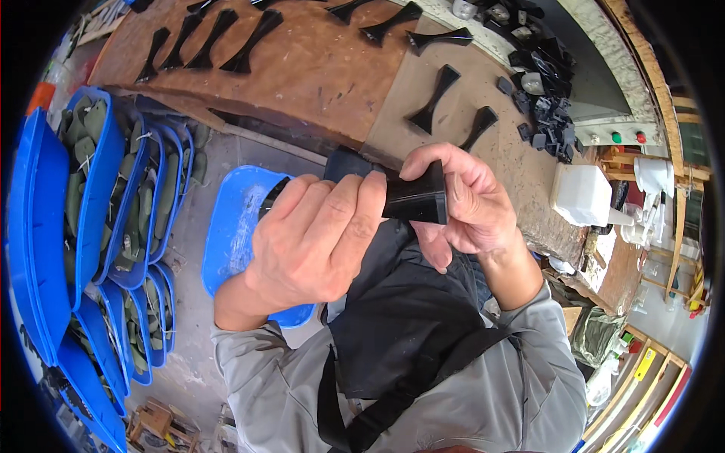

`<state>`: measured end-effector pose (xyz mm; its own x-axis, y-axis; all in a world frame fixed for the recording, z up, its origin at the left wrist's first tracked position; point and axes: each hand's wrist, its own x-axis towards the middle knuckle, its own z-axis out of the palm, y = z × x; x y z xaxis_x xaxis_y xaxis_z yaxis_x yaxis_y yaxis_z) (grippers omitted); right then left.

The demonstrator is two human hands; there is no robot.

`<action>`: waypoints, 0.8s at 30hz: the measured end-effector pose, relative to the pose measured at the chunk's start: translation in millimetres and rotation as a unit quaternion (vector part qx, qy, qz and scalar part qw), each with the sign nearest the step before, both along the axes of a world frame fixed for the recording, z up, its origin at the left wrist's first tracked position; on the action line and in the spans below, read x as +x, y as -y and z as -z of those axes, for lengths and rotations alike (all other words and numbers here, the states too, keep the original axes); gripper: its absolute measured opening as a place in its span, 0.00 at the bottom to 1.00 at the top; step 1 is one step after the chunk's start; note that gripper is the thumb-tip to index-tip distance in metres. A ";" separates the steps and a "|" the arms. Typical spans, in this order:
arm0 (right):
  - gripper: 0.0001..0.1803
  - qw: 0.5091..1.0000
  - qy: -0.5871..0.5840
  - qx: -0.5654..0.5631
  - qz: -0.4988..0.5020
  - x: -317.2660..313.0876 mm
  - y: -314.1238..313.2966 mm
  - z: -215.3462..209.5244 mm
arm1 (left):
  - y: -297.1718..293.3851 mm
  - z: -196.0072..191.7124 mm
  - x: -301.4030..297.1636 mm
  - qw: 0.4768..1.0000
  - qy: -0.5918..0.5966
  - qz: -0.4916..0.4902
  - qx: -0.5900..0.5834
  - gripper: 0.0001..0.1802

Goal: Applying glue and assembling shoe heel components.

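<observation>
So the black flared piece [417, 198] sits crosswise between both hands: the left hand [321, 238] has its fingers wrapped over it, the right hand [477, 198] is gripping its wide end.

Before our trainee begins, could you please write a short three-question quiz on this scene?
1. True or false: the left hand is empty.

2. Where in the picture is the long row of blue tubs?
A. far right
B. far left
C. top middle

3. Fill in the colour: the button just right of the green button is ____.

Key:
1. False; it grips a black piece, and the right hand is at that piece's flared end.
2. B
3. red
</observation>
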<state>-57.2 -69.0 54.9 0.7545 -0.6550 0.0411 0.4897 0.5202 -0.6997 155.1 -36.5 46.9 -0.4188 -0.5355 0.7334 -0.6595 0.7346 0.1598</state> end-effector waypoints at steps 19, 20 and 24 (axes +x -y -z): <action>0.17 0.876 -0.424 -0.125 0.193 -11.9 2.0 97.4 | 68.5 141.5 61.3 0.865 -0.355 -0.347 0.069 0.14; 0.17 0.884 -0.410 -0.116 0.193 -5.9 -0.2 93.8 | 97.7 107.9 67.8 0.901 -0.266 -0.343 -0.002 0.15; 0.16 0.891 -0.401 -0.145 0.157 15.6 -4.6 66.7 | 202.0 83.8 91.1 0.888 0.044 -0.412 0.197 0.17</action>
<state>-41.6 -64.4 -11.8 0.3994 -0.8883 -0.2267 -0.1390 0.1857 -0.9727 246.2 -238.5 -37.0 0.1884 -0.8950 0.4043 -0.9702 -0.1058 0.2180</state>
